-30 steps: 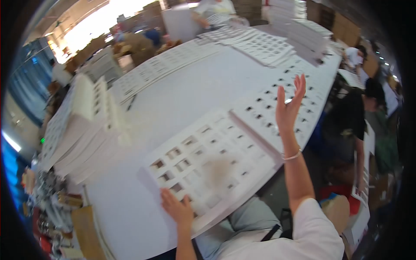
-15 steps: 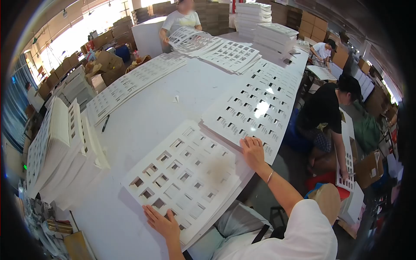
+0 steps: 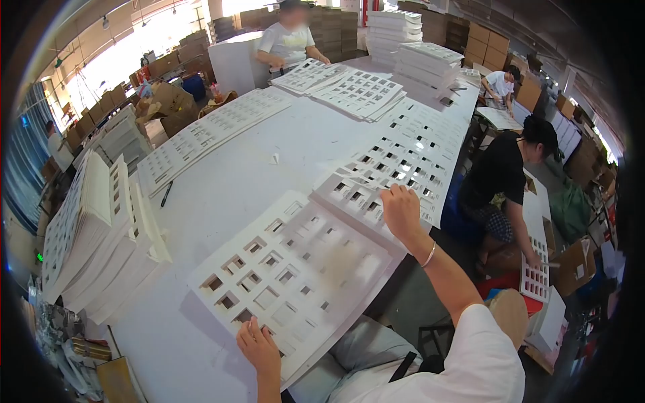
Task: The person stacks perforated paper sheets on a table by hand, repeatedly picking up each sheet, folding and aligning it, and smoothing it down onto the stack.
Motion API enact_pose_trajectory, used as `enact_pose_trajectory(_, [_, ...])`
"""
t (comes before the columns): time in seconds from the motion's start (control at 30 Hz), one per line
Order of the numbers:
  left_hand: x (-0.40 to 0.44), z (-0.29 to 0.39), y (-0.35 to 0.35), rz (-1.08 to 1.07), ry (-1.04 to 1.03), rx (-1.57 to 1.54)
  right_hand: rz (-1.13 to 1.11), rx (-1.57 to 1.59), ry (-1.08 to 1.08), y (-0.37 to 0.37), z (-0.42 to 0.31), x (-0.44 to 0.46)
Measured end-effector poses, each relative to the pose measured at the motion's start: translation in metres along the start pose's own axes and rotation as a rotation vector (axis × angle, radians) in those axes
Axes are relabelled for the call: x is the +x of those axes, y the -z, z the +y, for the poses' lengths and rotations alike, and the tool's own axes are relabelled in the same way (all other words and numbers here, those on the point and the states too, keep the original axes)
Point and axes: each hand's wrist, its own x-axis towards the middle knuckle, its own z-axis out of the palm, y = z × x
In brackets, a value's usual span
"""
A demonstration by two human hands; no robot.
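On the near part of the white table lies a stack of white sheets with square cut-outs (image 3: 272,295). My left hand (image 3: 259,346) rests on its lower left edge, fingers bent over a cut-out. My right hand (image 3: 403,209) is closed on the near edge of a printed sheet with dark windows (image 3: 416,164), which lies on the right side of the table. That edge is lifted and bends upward. A bracelet is on my right wrist.
A tall pile of cut sheets (image 3: 101,235) leans at the left, beside a black pen (image 3: 166,193). More sheets (image 3: 215,134) lie along the far edge. One person (image 3: 289,41) stands across the table; another, in black (image 3: 500,171), bends at the right.
My right hand has gone from raised in the air to the printed sheet and has lifted its near edge. The person across the table has lowered the sheets.
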Motion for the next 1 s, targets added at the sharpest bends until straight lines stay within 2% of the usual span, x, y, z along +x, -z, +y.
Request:
enact_pose_trajectory(0.07, [-0.001, -0.001, -0.001, 0.049, -0.051, -0.054, -0.048, 0.158, 0.103, 0.042, -0.021, 0.023])
enact_pose_trajectory(0.13, [-0.002, -0.005, -0.003, 0.098, -0.097, -0.111, -0.343, 0.831, -0.122, 0.106, -0.056, 0.047])
enact_pose_trajectory(0.17, [0.000, -0.006, -0.002, 0.044, 0.052, -0.277, -0.493, 1.165, -0.245, 0.130, -0.066, 0.054])
enact_pose_trajectory(0.23, [0.002, -0.010, 0.005, -0.082, 0.360, -0.599, -0.526, 1.480, -0.357, 0.151, -0.066, 0.067])
enact_pose_trajectory(0.3, [0.007, -0.017, 0.009, -0.006, 0.496, -0.982, -0.545, 1.739, -0.483, 0.146, -0.066, 0.075])
enact_pose_trajectory(0.33, [0.011, -0.021, 0.009, 0.047, 0.565, -1.169, -0.584, 1.672, -0.545, 0.132, -0.067, 0.072])
enact_pose_trajectory(0.43, [0.013, -0.030, 0.007, 0.064, 0.586, -1.366, -0.728, 1.458, -0.696, 0.053, -0.075, 0.044])
enact_pose_trajectory(0.53, [0.009, -0.045, -0.008, -0.004, 0.751, -1.310, -0.780, 1.303, -0.692, -0.017, -0.086, -0.003])
enact_pose_trajectory(0.57, [0.011, -0.045, -0.006, -0.028, 0.711, -1.180, -0.789, 1.243, -0.691, -0.025, -0.090, -0.011])
enact_pose_trajectory(0.63, [0.014, -0.038, -0.007, -0.026, 0.696, -1.216, -0.802, 1.124, -0.692, -0.038, -0.095, -0.025])
enact_pose_trajectory(0.7, [0.021, -0.029, 0.002, -0.036, 0.680, -1.251, -0.780, 1.015, -0.602, -0.058, -0.095, -0.035])
enact_pose_trajectory(0.8, [0.023, -0.022, -0.008, 0.026, 0.779, -1.527, -0.725, 0.810, -0.526, -0.072, -0.089, -0.043])
enact_pose_trajectory(0.93, [0.026, -0.025, -0.009, -0.171, 0.779, -1.207, -0.561, 0.634, -0.375, -0.090, -0.083, -0.050])
enact_pose_trajectory(1.0, [0.031, -0.030, 0.003, -0.229, 0.817, -1.138, -0.752, 0.732, -0.570, -0.050, -0.093, -0.030])
